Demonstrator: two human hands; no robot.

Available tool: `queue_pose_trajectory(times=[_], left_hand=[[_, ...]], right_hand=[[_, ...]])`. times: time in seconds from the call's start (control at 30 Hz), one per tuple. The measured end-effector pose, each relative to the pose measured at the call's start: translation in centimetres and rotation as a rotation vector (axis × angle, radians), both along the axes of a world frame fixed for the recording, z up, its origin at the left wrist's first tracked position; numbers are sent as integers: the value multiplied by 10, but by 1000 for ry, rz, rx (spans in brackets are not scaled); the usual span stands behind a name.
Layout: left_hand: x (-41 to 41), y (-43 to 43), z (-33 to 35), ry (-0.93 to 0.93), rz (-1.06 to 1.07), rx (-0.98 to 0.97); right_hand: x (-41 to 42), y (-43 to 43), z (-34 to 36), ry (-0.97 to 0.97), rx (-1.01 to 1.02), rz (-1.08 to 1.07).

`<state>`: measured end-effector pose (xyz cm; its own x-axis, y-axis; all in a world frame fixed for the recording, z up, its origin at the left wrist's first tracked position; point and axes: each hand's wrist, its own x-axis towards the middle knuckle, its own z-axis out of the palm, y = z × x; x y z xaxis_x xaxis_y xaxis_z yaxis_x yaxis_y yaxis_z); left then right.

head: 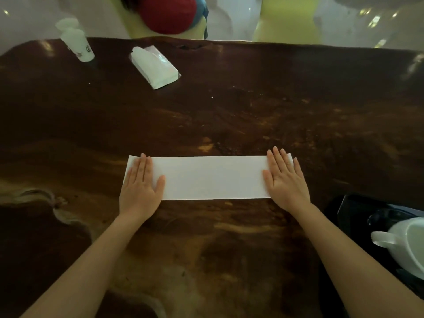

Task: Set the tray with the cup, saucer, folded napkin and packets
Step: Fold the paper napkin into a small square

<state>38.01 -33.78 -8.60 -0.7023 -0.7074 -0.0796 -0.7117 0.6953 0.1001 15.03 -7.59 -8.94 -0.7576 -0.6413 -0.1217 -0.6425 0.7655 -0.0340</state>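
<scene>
A white napkin, folded into a long strip, lies flat on the dark wooden table in front of me. My left hand presses flat on its left end, fingers together and extended. My right hand lies flat on its right end in the same way. Neither hand grips anything. At the lower right a black tray holds a white cup with its handle pointing left; most of the tray is cut off by the frame edge.
A white tissue pack lies at the far left of the table. A white paper cup lies near the far left corner. A person in a red cap sits beyond the far edge.
</scene>
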Motion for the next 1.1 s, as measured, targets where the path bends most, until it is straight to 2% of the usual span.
queue_pose_trajectory(times=[0.17,0.3,0.37,0.47,0.6,0.73,0.83,0.9,1.0,1.1], left_hand=[[-2,5,0,18,7,9],[-1,5,0,15,-7,8],[-2,5,2,-3,-8,28],[-8,14,8,25,-71,13],[-32,65,11,133,-337,78],[-43,93,0,95,-361,87],[-41,95,-6,79,-349,51],[-41,95,-6,81,-357,64],[-41,95,-5,75,-366,80],[-42,94,-5,68,-362,82]], right_hand=[[4,-2,15,-35,-49,-33],[33,7,34,52,-271,-419],[44,13,41,47,-283,-552],[38,12,50,-146,-304,-709],[16,12,60,-399,-341,-862],[5,17,65,-518,-328,-866],[10,11,71,-635,-484,-895],[21,2,72,-522,-565,-794],[52,-23,75,-209,-656,-577],[88,-54,68,-88,-680,-400]])
